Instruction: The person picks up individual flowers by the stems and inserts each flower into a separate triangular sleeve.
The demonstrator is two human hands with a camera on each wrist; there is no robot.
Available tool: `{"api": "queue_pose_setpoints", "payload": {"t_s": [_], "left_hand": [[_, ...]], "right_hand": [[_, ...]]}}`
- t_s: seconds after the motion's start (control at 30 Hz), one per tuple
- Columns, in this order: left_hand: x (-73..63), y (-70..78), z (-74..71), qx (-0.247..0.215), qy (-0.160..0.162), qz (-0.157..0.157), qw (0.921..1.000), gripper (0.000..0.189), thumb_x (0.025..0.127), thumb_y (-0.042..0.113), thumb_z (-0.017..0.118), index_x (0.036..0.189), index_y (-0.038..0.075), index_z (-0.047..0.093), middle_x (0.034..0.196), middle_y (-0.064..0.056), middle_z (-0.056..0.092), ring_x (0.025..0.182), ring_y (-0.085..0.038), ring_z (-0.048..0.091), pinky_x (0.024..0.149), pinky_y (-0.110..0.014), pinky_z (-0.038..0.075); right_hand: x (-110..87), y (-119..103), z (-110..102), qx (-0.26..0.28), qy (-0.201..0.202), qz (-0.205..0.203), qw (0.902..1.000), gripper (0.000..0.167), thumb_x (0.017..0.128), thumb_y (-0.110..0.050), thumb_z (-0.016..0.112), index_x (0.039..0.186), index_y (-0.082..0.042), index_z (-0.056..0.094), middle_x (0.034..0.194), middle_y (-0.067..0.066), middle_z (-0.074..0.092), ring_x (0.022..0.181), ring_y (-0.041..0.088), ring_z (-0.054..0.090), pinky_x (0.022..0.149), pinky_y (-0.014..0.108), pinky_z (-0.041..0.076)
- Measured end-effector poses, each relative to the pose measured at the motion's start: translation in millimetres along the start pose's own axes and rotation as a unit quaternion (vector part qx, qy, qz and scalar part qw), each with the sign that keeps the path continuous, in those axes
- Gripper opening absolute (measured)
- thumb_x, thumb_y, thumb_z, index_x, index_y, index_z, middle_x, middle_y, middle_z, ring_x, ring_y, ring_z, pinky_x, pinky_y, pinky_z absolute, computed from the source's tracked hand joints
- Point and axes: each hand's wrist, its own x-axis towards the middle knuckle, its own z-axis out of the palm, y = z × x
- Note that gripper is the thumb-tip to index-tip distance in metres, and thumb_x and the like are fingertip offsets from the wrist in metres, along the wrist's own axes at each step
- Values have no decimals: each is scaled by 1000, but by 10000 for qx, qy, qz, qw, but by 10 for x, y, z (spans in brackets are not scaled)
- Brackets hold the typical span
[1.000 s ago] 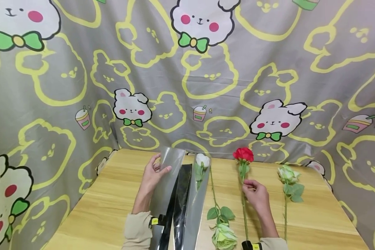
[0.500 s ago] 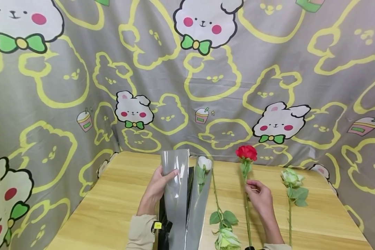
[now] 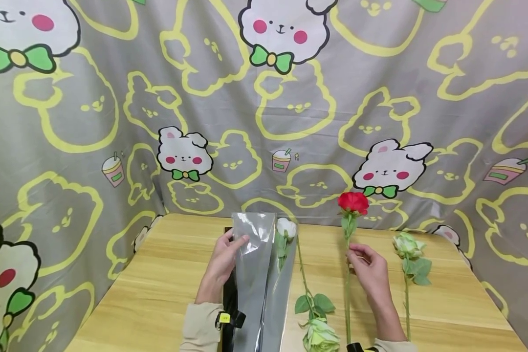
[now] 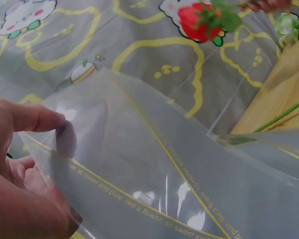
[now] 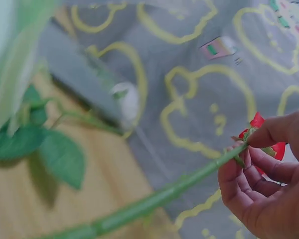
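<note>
My left hand [image 3: 220,259] pinches the upper left edge of a clear and grey flower sleeve [image 3: 253,264]. In the left wrist view, a fingertip shows through the clear film of this sleeve [image 4: 139,149], which has gold lettering along its borders. My right hand [image 3: 371,274] pinches the stem of a red rose [image 3: 353,203] below its leaves, with the bloom upward. The right wrist view shows thumb and fingers on the green stem [image 5: 159,199], the bloom partly behind the hand. Beside the held sleeve, a white rose [image 3: 286,227] lies inside another sleeve [image 3: 283,288].
A pale green rose [image 3: 321,336] lies bloom toward me between the sleeves and the red rose. Another green rose [image 3: 409,244] lies at the right. Black wrapping [image 3: 229,298] shows under the held sleeve. A patterned curtain [image 3: 308,122] stands behind the wooden table [image 3: 149,283].
The left hand has brought the sleeve rightward, over the black wrapping and up against the white rose's sleeve. The right hand has raised the red rose a little and moved it slightly right.
</note>
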Motion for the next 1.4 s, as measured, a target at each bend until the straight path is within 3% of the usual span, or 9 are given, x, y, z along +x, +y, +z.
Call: {"api": "queue_pose_setpoints", "payload": {"t_s": [0.17,0.3,0.53,0.7,0.9,1.0,1.07,1.2,1.4], "left_hand": [[-37,43,52,165,-111,53,9998,29,101,12,65,122,-8,63,90,-5,72,80,-14,66,74,-30,53],[-66,57,91,446,-64,177,9988,26,100,14,68,107,-11,71,86,-5,71,78,-14,63,73,-29,52],[-72,63,153,647,-55,345,9973,22,91,7,78,96,-13,72,77,-7,73,69,-11,66,65,-26,52],[-78,66,183,542,-62,429,9976,17,84,-2,81,99,-7,75,82,-6,75,73,-11,68,70,-25,53],[-97,70,218,728,-321,534,9954,26,79,-4,84,101,-10,72,82,-6,73,71,-13,67,65,-27,54],[-96,81,240,819,-459,663,9934,27,78,-1,86,101,-7,73,85,-7,74,74,-14,68,67,-28,55],[-94,87,249,847,-515,707,9926,27,77,0,86,101,-4,74,87,-7,75,75,-14,69,68,-29,56],[-101,91,261,811,-539,654,9931,27,76,-1,86,101,-1,74,87,-7,75,76,-14,69,68,-29,56],[-137,99,314,732,-538,527,9945,31,76,-3,86,104,-7,73,87,-8,75,76,-15,69,68,-29,56]], "right_hand": [[-88,-253,-38,677,-169,-112,9975,32,103,-13,63,128,7,59,96,-8,73,90,5,67,70,24,56],[-142,-426,-70,1609,-369,-379,9856,29,101,-11,67,123,6,61,97,-3,76,93,9,68,70,24,57],[-71,-838,-60,2942,-300,-866,9513,16,96,0,70,111,0,67,99,8,77,89,14,73,71,27,59],[16,-1102,38,3601,271,-1201,9248,23,91,3,74,112,6,64,95,14,76,80,19,73,67,29,60],[88,-1357,116,4378,902,-1833,8755,30,84,7,80,109,12,63,90,19,73,75,23,70,63,32,61],[117,-1438,127,4422,1077,-2189,8631,31,83,8,80,108,14,63,89,21,71,78,25,71,63,34,61],[124,-1463,138,4312,1158,-2369,8629,30,83,9,80,107,14,64,88,21,71,81,26,73,63,35,61],[110,-1449,187,4012,1145,-2537,8727,28,83,9,79,107,13,65,91,20,72,83,27,75,62,34,61],[54,-1376,340,3492,673,-2613,8973,25,87,9,76,109,11,65,91,16,73,79,23,74,65,33,61]]}}
